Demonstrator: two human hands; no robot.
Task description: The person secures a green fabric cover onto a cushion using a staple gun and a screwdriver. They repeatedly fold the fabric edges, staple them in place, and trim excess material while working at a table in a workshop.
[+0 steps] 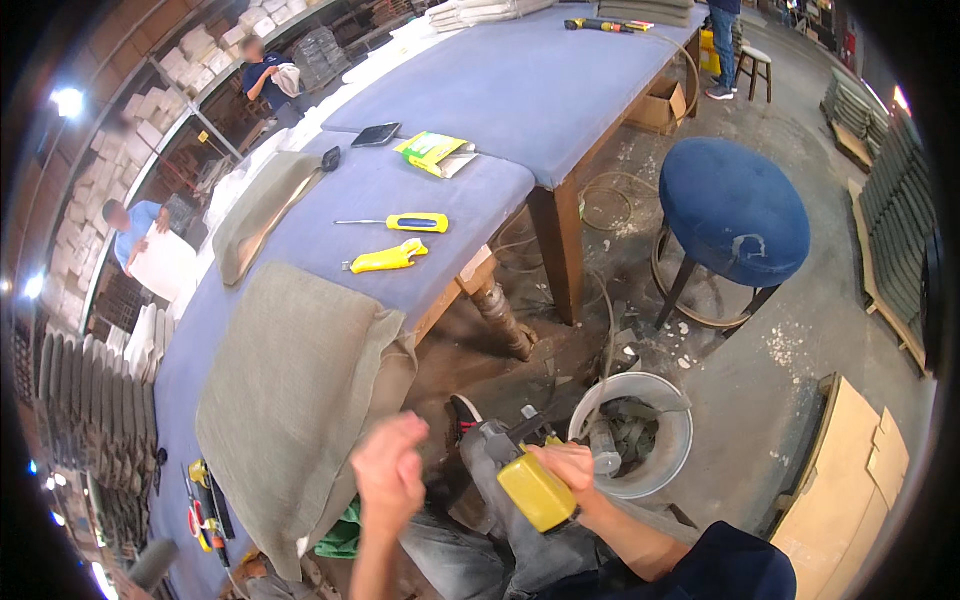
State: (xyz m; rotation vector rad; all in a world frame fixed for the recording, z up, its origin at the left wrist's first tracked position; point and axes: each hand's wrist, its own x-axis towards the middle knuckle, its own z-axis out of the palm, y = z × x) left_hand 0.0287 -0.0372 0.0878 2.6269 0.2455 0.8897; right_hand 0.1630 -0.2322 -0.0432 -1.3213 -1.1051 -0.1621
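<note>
A yellow pneumatic staple gun [538, 492] is in my right hand [568, 468], fingers wrapped round it, above my lap. My left hand [388, 470] is raised beside the cushion, slightly blurred. Its fingers are curled, and I cannot make out whether anything is in them. Left of that hand, a large grey-green fabric-covered cushion [290, 365] lies over the near edge of the blue padded table [440, 90]. Loose fabric hangs along the cushion's right side. Farther up the table are a yellow-handled screwdriver [415, 222] and a yellow hand tool [388, 257].
A white bucket [683, 450] of fabric scraps stands right of my knees, with an air hose [610, 335] near it. Beyond is a blue round stool [735, 210]. The table also bears a smaller cushion [262, 205], phone [376, 134] and yellow-green packet [432, 152]. People work beyond it.
</note>
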